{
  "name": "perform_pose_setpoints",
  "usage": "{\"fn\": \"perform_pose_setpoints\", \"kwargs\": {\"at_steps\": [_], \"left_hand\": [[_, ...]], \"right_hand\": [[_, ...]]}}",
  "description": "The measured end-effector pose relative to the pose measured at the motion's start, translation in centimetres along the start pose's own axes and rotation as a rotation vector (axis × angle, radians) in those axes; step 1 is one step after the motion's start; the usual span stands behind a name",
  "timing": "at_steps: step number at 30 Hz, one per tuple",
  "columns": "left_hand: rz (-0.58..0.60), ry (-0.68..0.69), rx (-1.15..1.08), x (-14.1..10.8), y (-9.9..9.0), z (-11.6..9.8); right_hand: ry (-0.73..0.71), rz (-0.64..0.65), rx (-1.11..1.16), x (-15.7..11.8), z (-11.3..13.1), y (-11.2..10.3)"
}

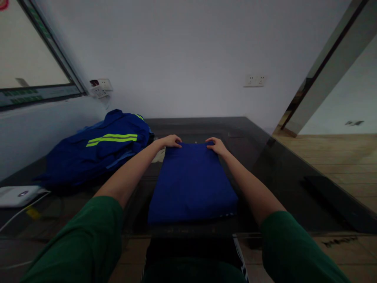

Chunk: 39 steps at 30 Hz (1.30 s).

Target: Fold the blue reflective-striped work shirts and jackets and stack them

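Observation:
A blue garment [193, 182], folded into a flat, neat rectangle, lies on the dark tabletop straight in front of me. At its far left corner my left hand [173, 140] pinches the edge between thumb and fingers. My right hand [216, 145] grips the far right corner the same way. Both arms reach forward along the sides of the garment, whose near end looks thicker, with several small pale marks at its lower right edge. What kind of garment it is cannot be made out while folded.
To the left lies a heap of blue clothing [100, 151] with yellow-green and grey reflective stripes. A white device [19, 195] with a cable sits at the far left. A dark flat object [338, 202] rests on the table's [250, 157] right side. A wall stands behind.

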<state>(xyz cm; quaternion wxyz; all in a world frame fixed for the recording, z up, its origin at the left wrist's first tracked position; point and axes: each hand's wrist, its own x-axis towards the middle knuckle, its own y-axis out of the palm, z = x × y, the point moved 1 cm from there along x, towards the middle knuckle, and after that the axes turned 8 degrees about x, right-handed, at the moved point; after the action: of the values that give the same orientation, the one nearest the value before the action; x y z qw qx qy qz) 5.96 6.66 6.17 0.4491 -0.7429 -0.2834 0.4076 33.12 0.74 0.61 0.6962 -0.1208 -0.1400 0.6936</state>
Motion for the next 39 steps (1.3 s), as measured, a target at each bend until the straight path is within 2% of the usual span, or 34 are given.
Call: {"fn": "perform_pose_setpoints", "kwargs": {"at_steps": [3,6,9,14,19,24,27,30,34,37,39], "left_hand": [[-0.078,-0.105,0.184,0.0,2.3,-0.8],[-0.132,-0.135,0.238,-0.4,4.4,-2.0],[-0.214,-0.16,0.294,-0.8,5.5,-2.7],[-0.313,-0.177,0.343,-1.3,4.6,-2.5],[-0.332,-0.163,0.387,-1.4,3.2,-1.9],[-0.319,-0.184,0.41,-1.5,4.4,-1.7],[-0.331,-0.197,0.419,-1.9,5.2,-1.7],[-0.399,-0.162,0.426,-2.5,5.2,-2.5],[-0.475,0.025,0.362,-3.1,4.6,-5.7],[-0.353,0.119,0.274,-3.1,4.8,-8.7],[-0.203,0.081,0.218,-2.7,5.3,-10.3]], "right_hand": [[0.0,-0.044,-0.059,-0.3,-0.7,0.8],[-0.013,-0.06,-0.107,-0.7,-0.9,1.5],[-0.021,-0.068,-0.134,-0.6,-0.8,1.5],[-0.002,-0.051,-0.14,0.5,-0.7,0.5],[-0.043,-0.06,-0.156,0.5,-0.5,0.8],[-0.062,-0.09,-0.199,-1.2,-0.7,2.2],[-0.063,-0.125,-0.207,-1.9,-0.8,2.2],[-0.06,-0.18,-0.194,-2.3,-0.6,1.1],[0.003,-0.226,-0.166,-3.9,-0.2,-1.9],[0.139,-0.073,-0.023,-7.6,0.3,-4.2],[0.213,0.095,0.107,-11.1,1.2,-5.3]]}}
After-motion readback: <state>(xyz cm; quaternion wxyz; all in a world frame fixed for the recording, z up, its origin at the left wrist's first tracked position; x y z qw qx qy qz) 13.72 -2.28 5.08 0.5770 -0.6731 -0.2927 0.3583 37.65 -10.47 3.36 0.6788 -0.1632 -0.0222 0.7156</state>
